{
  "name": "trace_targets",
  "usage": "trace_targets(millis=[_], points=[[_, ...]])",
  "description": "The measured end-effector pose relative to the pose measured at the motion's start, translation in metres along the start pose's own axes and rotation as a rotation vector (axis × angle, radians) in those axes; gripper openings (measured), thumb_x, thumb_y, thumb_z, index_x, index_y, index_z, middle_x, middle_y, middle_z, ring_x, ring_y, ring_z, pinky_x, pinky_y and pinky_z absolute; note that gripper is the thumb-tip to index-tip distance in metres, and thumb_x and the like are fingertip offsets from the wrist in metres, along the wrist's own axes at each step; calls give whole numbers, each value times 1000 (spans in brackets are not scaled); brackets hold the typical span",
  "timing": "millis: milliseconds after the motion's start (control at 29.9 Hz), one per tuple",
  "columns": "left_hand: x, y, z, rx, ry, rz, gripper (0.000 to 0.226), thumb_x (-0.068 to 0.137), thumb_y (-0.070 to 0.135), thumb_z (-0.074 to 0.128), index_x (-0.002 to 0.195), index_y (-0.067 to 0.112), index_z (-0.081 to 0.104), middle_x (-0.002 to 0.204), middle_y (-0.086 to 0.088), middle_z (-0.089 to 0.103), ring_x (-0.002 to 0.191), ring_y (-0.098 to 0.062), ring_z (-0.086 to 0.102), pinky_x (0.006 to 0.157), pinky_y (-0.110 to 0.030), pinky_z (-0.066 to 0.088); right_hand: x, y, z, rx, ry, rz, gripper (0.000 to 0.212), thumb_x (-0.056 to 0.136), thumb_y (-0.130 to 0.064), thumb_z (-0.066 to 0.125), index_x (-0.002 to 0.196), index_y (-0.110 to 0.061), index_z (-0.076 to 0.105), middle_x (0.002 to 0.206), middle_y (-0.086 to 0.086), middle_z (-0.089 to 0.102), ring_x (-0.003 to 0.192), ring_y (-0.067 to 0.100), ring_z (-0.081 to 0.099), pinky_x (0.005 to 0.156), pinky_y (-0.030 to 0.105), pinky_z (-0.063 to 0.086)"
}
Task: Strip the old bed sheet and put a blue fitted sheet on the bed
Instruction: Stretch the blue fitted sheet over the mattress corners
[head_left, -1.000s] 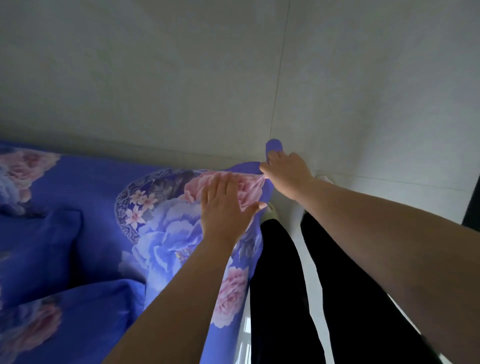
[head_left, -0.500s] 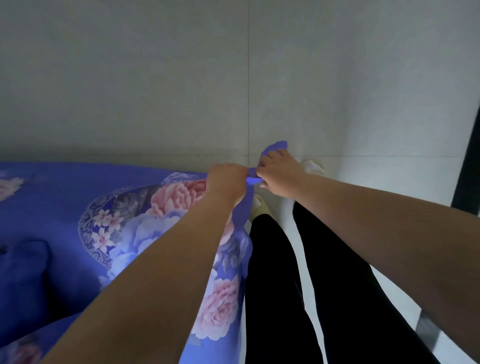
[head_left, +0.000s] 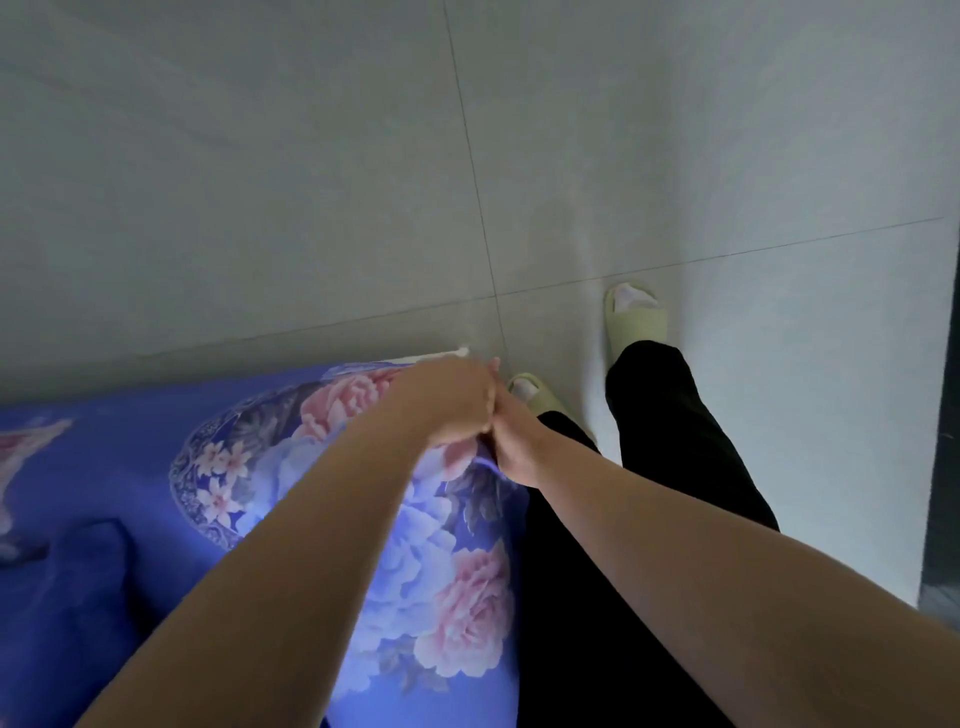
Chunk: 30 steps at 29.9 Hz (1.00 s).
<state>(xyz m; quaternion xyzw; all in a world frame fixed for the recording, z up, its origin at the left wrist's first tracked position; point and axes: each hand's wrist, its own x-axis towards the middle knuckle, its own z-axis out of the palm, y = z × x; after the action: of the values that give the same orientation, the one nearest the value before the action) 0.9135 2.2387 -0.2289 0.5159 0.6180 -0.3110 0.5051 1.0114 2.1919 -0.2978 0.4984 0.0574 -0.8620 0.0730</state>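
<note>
The blue fitted sheet (head_left: 249, 483) has big pink and pale blue flowers printed on it and a round patterned border. It covers the bed in the lower left of the frame and hangs down the bed side beside my black trousers (head_left: 623, 545). At the corner of the bed, in the middle of the frame, my left hand (head_left: 452, 402) is curled around the sheet edge, and my right hand (head_left: 511, 441) touches it and grips the same corner from below. The fingertips are hidden, and a white strip of the mattress (head_left: 441, 356) shows just behind them. My green slippers (head_left: 641, 325) stand on the grey tile floor (head_left: 311, 182).
</note>
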Motion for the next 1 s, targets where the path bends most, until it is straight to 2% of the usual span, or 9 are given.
trace_targets(millis=[100,167,267,367,601,735,835,902,1002], points=[[1,-26,-12,-211,250,-5,26,88,15,45,102,26,64,109,3,68,106,-20,59,90,-29,44,-6,8,6,-228,21,-86,45,87,-69,40,102,-32,60,113,-1,66,102,12,60,102,32,43],[6,-37,0,-282,131,-35,32,94,24,37,112,30,62,121,4,63,114,-19,54,99,-29,39,-6,22,10,-467,5,-147,37,87,-54,55,114,-28,54,113,-3,63,103,9,56,94,22,40],[11,-42,17,-281,-139,-71,56,86,49,23,105,25,70,122,3,64,112,-19,55,104,-32,37,-10,44,9,-636,-36,-187,88,59,-58,82,132,-32,41,117,-11,63,107,8,60,96,29,47],[14,-48,9,-172,-237,-143,58,94,46,24,87,16,74,98,2,70,88,-16,58,91,-26,38,-20,52,11,-828,-36,-237,117,42,-77,77,140,-45,21,136,-15,50,127,13,49,105,39,42],[-36,-67,-6,-261,-513,-355,44,103,32,29,73,8,50,71,-9,49,59,-17,46,57,-24,40,-64,64,41,-713,-76,-238,101,61,-48,84,140,-38,22,125,-19,53,114,5,53,96,25,43],[-45,-87,-4,-244,-320,-337,55,101,47,25,100,11,66,100,-10,68,89,-26,62,93,-34,44,-54,59,47,-475,-105,-195,69,62,-44,84,121,-27,51,107,-13,67,103,7,63,93,27,50],[-40,-93,8,-119,37,-284,59,101,48,19,122,11,60,131,-15,57,122,-30,51,102,-34,34,-22,55,32,-411,147,-192,56,63,-51,82,97,-11,63,74,-9,71,72,4,67,67,21,52],[-37,-96,21,-2,382,-220,54,95,45,22,115,14,62,121,-15,62,113,-33,55,94,-39,41,-6,50,18,-420,350,-197,81,52,-66,81,103,-7,59,84,-2,72,77,9,69,71,27,56],[-40,-94,50,44,667,-197,45,78,37,33,90,12,68,87,-12,68,81,-34,64,69,-42,52,-4,43,11,-529,337,-175,56,66,-55,79,97,-11,63,89,1,70,76,5,66,66,15,52]])
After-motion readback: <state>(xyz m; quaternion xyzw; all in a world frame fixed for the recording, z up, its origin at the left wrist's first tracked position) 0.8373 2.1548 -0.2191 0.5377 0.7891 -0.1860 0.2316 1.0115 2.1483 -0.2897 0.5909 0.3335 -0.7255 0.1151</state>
